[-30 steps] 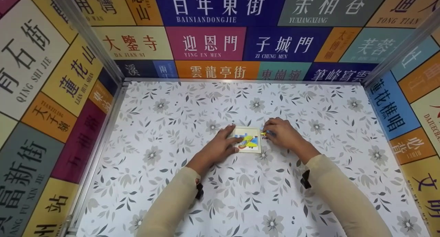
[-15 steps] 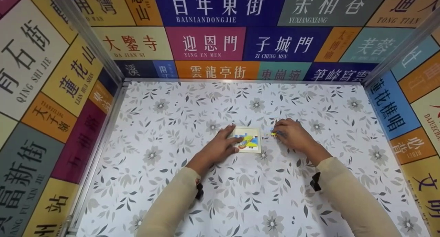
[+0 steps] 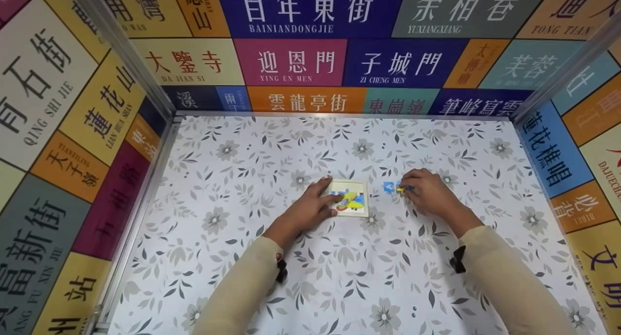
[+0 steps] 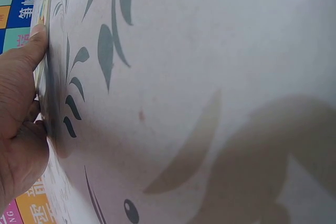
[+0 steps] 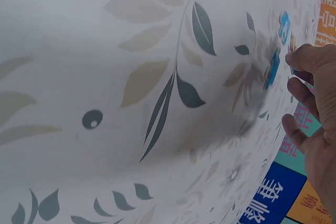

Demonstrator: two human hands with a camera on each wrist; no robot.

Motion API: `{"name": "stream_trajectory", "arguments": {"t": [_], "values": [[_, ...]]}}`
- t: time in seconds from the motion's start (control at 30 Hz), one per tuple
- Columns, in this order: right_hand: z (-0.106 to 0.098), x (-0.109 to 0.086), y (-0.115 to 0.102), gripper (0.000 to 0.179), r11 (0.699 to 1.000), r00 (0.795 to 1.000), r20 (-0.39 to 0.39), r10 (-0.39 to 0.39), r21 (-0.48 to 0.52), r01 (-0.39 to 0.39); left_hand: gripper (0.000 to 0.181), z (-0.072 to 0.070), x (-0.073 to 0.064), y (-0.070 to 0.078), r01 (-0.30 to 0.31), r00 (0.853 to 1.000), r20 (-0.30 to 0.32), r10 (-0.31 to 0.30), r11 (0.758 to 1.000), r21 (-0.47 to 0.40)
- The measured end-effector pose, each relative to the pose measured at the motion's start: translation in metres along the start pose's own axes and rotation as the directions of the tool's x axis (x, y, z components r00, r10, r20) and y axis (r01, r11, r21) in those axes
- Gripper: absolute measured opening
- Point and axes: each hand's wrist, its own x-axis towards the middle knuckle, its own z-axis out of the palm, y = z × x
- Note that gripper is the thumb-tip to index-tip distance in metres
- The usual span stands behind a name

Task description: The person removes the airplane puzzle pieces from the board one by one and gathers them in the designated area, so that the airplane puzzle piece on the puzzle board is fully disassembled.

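Observation:
In the head view a small square jigsaw tray with a pale frame lies on the table, its picture showing yellow and blue parts. My left hand rests over its left side, fingers spread and touching frame and picture. To the right of the tray lies a light-blue jigsaw piece. Beside that piece my right hand pinches a small yellow-and-blue jigsaw piece close to the tabletop. Blue pieces show near the right fingertips in the right wrist view. The hand partly hides them.
A white tabletop with a grey leaf-and-flower print lies under both hands. Colourful panels with printed characters stand along the back and both sides. Metal rails edge the table.
My right hand has slid rightward, away from the tray, with the yellow-and-blue jigsaw piece. The light-blue piece has come into clear view on the table. My left hand and the tray stay put.

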Motion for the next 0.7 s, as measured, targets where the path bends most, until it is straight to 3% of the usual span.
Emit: {"name": "stream_trajectory", "arguments": {"t": [0.37,0.7], "values": [[-0.007,-0.01,0.019,0.015,1.0,1.0,-0.01,0.011,0.005,-0.011,0.051,0.001,0.0,-0.002,-0.036,0.999,-0.016,0.036,0.999,0.008],[-0.008,-0.02,0.03,0.018,0.998,0.997,0.024,0.07,-0.004,-0.07,0.05,0.001,0.001,-0.001,-0.048,0.999,-0.02,0.049,0.999,0.014]]}}
